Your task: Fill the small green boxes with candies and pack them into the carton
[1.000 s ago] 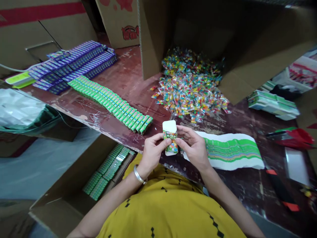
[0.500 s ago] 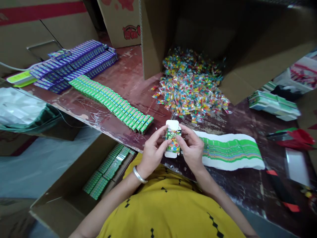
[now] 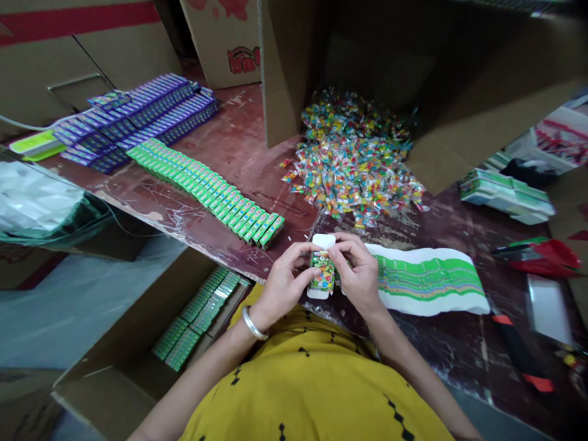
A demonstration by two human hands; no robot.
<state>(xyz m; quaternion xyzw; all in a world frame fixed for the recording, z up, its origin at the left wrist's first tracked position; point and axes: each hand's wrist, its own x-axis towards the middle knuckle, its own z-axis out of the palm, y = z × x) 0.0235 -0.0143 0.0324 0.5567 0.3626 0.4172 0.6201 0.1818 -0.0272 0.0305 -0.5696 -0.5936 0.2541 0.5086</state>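
Note:
A small printed green candy box (image 3: 323, 272) with white end flaps stands out between my hands, close to the table's front edge. My left hand (image 3: 289, 275) grips its left side, thumb across the printed face. At the top right, my right hand (image 3: 356, 269) pinches the box near its upper flap. Both the top and the bottom flaps stick out. To the right lies a fanned row of flat green-and-white cartons (image 3: 427, 278), partly behind my right hand. Beyond the box spreads a heap of small clear bags of colourful candy (image 3: 353, 159).
A row of filled-out green boxes (image 3: 206, 190) runs toward purple boxes (image 3: 138, 119) at the back left. A large cardboard carton (image 3: 450, 122) lies open around the candy. Below the edge, another carton (image 3: 105, 373) holds green boxes. Black-and-red scissors-like handles (image 3: 521, 352) rest at right.
My right thumb has moved up from the printed face to the top flap. The box has shifted slightly down, and my left hand still holds it.

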